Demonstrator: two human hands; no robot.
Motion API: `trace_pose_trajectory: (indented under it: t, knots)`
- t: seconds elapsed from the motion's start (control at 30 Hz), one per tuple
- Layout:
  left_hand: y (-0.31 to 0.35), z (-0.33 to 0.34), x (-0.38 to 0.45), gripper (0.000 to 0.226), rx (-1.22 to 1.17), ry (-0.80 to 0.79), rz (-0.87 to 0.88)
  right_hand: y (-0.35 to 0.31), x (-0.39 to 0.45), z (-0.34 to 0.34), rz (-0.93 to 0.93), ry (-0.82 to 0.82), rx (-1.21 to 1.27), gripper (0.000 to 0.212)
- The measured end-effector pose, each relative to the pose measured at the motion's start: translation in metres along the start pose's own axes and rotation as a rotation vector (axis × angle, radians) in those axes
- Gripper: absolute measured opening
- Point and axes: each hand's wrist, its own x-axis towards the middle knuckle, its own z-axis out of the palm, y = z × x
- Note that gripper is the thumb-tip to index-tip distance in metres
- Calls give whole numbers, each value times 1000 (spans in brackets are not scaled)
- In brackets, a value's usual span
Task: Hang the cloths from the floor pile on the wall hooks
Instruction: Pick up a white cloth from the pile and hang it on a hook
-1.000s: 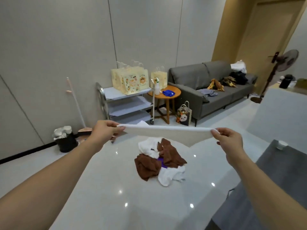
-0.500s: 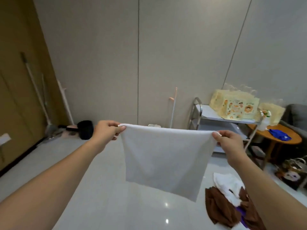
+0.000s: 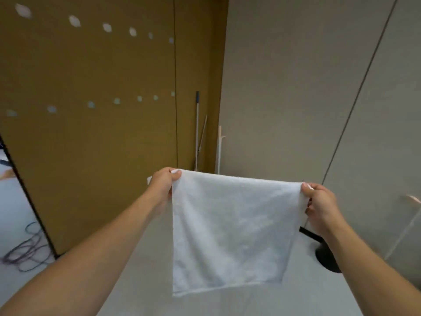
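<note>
Cloth (image 3: pixel 232 229) now before hook wall (image 3: pixel 91 137)

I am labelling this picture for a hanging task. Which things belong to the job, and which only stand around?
Job: square white terry cloth, held spread by the left hand and the right hand; two rows of pale round hooks on the brown wall.

Bystanders: long-handled mops in the corner; tangled dark cables; black dustpan.

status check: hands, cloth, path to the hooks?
Left hand and right hand each pinch a top corner. White cloth hangs spread, off the floor. Hooks on brown wall, nothing in between.
</note>
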Motion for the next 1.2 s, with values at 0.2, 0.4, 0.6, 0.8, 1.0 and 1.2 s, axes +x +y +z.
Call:
trace_pose_trajectory:
  t: [0.2,0.4,0.6,0.8,1.0,1.2]
  knots:
    - [46,-70,77,14,112,177,82,-10,83,162,72,-321,19,28]
    - [75,-141,104,25,84,331,44,-16,96,304,39,-577,-70,15]
    - [94,-221,115,63,233,302,89,-17,87,410,-87,-886,-279,51]
    - [106,-314,160,35,422,359,99,-1,76,538,-168,-959,-330,34]
    - [115,-413,231,23,401,505,185,16,65,685,-189,-986,-340,34]
    - [120,-507,298,16,676,586,253,27,53,806,-275,-1034,-363,22]
